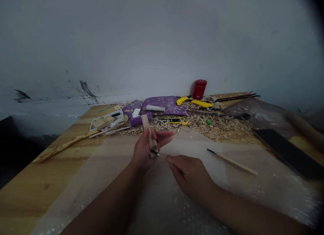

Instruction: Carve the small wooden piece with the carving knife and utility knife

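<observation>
A sheet of bubble wrap point(253, 191) covers the near part of the wooden tabletop point(32, 191), and a slim wooden-handled tool with a black tip point(231, 162) lies on it beside a black board point(288, 154). Farther back, wood shavings point(217, 127) are heaped around purple mats point(164, 105), a yellow utility knife point(194, 101) and a small green object point(209, 121). A red canister point(199, 89) stands upright against the wall point(162, 42), and a long wooden strip point(73, 140) runs from a white tray point(107, 119).

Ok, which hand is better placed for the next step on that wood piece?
Probably the right: the right hand holds a black-tipped tool with its tip at the wood piece, while the left hand is occupied holding that piece.
</observation>
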A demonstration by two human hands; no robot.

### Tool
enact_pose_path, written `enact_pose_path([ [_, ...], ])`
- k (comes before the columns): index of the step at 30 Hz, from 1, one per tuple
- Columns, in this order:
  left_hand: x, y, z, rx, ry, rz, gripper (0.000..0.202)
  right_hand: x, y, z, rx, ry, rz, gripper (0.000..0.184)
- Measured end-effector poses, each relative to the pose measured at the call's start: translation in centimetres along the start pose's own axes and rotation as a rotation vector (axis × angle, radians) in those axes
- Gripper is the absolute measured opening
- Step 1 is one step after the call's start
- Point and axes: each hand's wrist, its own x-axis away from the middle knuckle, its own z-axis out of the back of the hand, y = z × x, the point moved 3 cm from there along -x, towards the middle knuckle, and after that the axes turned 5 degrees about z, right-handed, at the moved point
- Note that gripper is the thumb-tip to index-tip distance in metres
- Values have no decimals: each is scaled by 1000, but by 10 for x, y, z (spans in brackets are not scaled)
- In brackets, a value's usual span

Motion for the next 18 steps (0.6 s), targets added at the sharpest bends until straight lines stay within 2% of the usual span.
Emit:
enact_pose_path([
  [8, -1, 6, 3, 25, 47, -90, 37, -3, -1, -2, -130, 66, -19, 31],
  [14, -1, 10, 5, 17, 14, -74, 36, -8, 0, 0, -345, 40, -106, 29],
  [18, 0, 11, 7, 13, 16, -63, 35, -9, 0, 1, -372, 21, -135, 30],
])
